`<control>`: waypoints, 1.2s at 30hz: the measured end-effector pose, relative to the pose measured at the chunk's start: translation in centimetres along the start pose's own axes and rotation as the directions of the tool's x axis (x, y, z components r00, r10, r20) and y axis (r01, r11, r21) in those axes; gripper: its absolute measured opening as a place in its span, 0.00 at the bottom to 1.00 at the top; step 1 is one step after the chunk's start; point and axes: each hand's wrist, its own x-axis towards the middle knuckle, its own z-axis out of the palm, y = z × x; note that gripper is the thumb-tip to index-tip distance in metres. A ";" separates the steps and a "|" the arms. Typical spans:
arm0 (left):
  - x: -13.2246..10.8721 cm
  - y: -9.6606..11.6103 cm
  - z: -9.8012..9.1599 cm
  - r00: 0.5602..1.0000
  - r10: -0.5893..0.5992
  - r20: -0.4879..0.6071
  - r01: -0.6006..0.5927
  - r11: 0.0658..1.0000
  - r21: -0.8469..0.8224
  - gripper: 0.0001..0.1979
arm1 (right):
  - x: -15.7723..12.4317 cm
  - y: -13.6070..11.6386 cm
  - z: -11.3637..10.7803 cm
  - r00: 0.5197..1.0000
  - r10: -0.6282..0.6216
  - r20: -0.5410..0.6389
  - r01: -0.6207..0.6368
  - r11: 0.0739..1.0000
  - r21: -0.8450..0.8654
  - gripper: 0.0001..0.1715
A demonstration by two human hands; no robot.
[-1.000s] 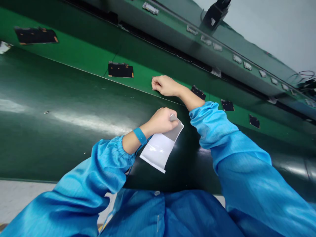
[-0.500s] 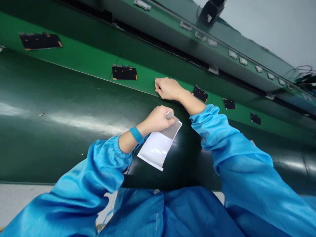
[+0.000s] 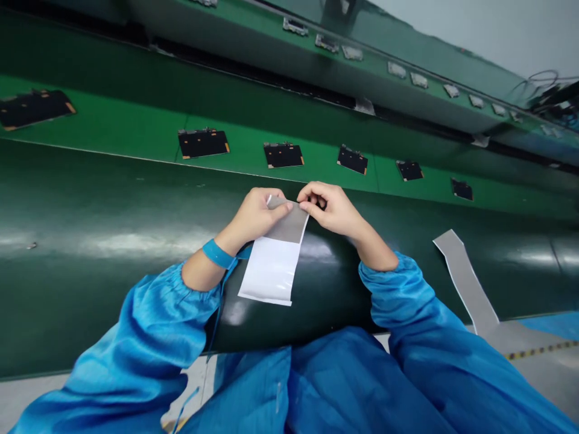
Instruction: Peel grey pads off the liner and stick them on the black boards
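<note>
A grey-and-white backing sheet (image 3: 271, 265) hangs over the dark green bench, grey along its upper part and glossy white below. My left hand (image 3: 260, 214) grips its upper left edge, thumb flat on the grey part. At the upper right corner my right hand (image 3: 332, 208) has thumb and forefinger brought together on the sheet's edge; the other fingers curl behind. Anything small between these fingertips cannot be made out. Just beyond the hands, a flat black panel (image 3: 283, 155) with small orange patches lies on the bright green strip (image 3: 244, 150).
More black panels (image 3: 203, 143) lie spaced along the green strip. A long grey strip with white edges (image 3: 468, 283) rests on the bench at right. Small pale parts (image 3: 397, 70) line the raised ledge behind. A blue band (image 3: 218, 253) with a cord circles my left wrist.
My right hand has come back from the green strip to the sheet's upper corner, uncovering a black panel. The view has shifted, bringing the long grey strip into sight.
</note>
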 end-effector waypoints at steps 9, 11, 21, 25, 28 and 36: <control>-0.2 0.4 -0.1 0.999 -0.034 -0.006 0.034 0.999 0.013 0.17 | -0.1 0.1 0.8 0.997 -0.075 -0.021 0.069 0.976 -0.209 0.06; -0.2 0.4 -0.1 0.999 -0.035 -0.013 0.035 0.999 0.017 0.17 | -0.3 0.0 1.0 0.994 -0.111 -0.017 0.103 0.960 -0.261 0.07; -0.1 0.2 0.1 1.000 -0.022 -0.007 0.022 0.999 0.028 0.16 | -0.1 -0.5 1.8 0.989 -0.069 -0.127 0.059 0.995 -0.077 0.06; 0.0 0.1 0.1 1.000 -0.002 -0.007 0.002 0.999 0.032 0.15 | -0.2 -0.3 2.3 0.992 -0.068 -0.102 0.052 0.987 -0.152 0.08; 0.0 0.3 0.0 1.000 0.012 -0.011 -0.012 0.999 0.037 0.14 | -0.3 -0.1 2.5 0.984 -0.135 -0.115 0.108 0.971 -0.213 0.08; 0.1 0.2 0.0 1.000 -0.008 -0.012 0.009 1.000 0.021 0.15 | -1.0 -0.1 2.8 0.972 -0.201 -0.122 0.165 0.953 -0.254 0.09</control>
